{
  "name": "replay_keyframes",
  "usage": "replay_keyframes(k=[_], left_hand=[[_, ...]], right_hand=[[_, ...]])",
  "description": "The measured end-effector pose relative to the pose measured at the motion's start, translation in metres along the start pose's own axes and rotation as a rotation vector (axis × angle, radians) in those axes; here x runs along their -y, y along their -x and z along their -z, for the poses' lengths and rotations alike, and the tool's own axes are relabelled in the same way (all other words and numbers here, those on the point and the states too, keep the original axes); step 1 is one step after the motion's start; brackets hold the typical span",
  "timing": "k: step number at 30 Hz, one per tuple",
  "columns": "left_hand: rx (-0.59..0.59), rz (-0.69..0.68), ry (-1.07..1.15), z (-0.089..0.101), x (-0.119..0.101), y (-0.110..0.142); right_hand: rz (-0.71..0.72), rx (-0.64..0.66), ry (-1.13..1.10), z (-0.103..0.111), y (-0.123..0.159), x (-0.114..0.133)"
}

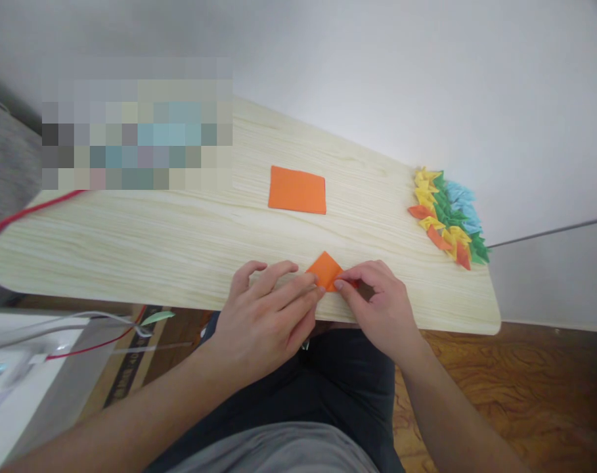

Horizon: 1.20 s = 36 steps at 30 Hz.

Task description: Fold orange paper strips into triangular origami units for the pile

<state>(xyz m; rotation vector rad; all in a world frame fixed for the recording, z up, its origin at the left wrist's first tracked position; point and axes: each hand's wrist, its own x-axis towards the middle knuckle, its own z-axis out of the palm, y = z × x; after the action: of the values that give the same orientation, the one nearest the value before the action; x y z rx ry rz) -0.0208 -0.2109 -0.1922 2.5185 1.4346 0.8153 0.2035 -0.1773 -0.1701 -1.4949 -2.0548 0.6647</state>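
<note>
A small piece of orange origami paper, folded to a point at its far end, lies near the front edge of the table. My left hand holds its left side with the thumb and nearest fingers, while the other fingers spread over the tabletop. On the right side, my right hand pinches a corner of the same paper between thumb and index finger. Fingertips hide part of the lower folds. Farther back lies a stack of orange paper sheets, apart from both hands.
Folded paper pieces in yellow, green, blue and orange cluster at the table's right end. The pale wooden table meets a white wall behind. A red cord crosses the left end. Cables hang below left. A blurred patch hides the back left.
</note>
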Motion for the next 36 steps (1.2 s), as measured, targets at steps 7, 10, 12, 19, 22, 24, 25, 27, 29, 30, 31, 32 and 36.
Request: replay_keyframes(k=[7, 10, 12, 19, 22, 24, 25, 27, 29, 30, 31, 32, 36], left_hand=[[-0.001, 0.002, 0.01, -0.001, 0.0, -0.001], [-0.005, 0.007, 0.007, 0.0, -0.001, -0.001], [-0.006, 0.01, 0.011, 0.0, 0.0, 0.0], [-0.012, 0.008, 0.023, 0.0, 0.0, -0.002], [-0.021, 0.004, 0.026, 0.0, 0.0, -0.002], [-0.022, 0.004, 0.027, 0.0, 0.0, -0.002], [-0.024, 0.005, 0.027, 0.0, 0.0, -0.002], [-0.027, 0.005, 0.025, 0.001, -0.001, -0.002], [-0.025, 0.004, 0.026, 0.001, -0.001, -0.001], [-0.019, 0.005, 0.026, 0.0, 0.0, -0.001], [-0.011, 0.004, 0.026, 0.0, 0.0, 0.0], [-0.002, 0.003, 0.026, -0.001, 0.0, 0.0], [0.022, -0.005, 0.002, -0.001, -0.001, 0.0]], right_hand=[[-0.021, -0.014, 0.057, -0.003, -0.002, 0.003], [-0.031, -0.03, 0.061, -0.005, 0.0, 0.003], [-0.041, -0.034, 0.063, -0.005, 0.0, 0.004], [-0.067, -0.014, 0.066, -0.004, -0.003, 0.007], [-0.073, -0.015, 0.077, -0.004, -0.005, 0.008], [-0.078, -0.02, 0.08, -0.004, -0.005, 0.009], [-0.082, -0.023, 0.083, -0.004, -0.005, 0.009], [-0.088, -0.026, 0.088, -0.005, -0.004, 0.01], [-0.091, -0.032, 0.087, -0.005, -0.004, 0.011], [-0.092, -0.037, 0.085, -0.005, -0.004, 0.011], [-0.093, -0.041, 0.082, -0.006, -0.004, 0.012], [-0.092, -0.046, 0.079, -0.006, -0.004, 0.012], [-0.083, -0.061, 0.072, -0.007, -0.004, 0.011]])
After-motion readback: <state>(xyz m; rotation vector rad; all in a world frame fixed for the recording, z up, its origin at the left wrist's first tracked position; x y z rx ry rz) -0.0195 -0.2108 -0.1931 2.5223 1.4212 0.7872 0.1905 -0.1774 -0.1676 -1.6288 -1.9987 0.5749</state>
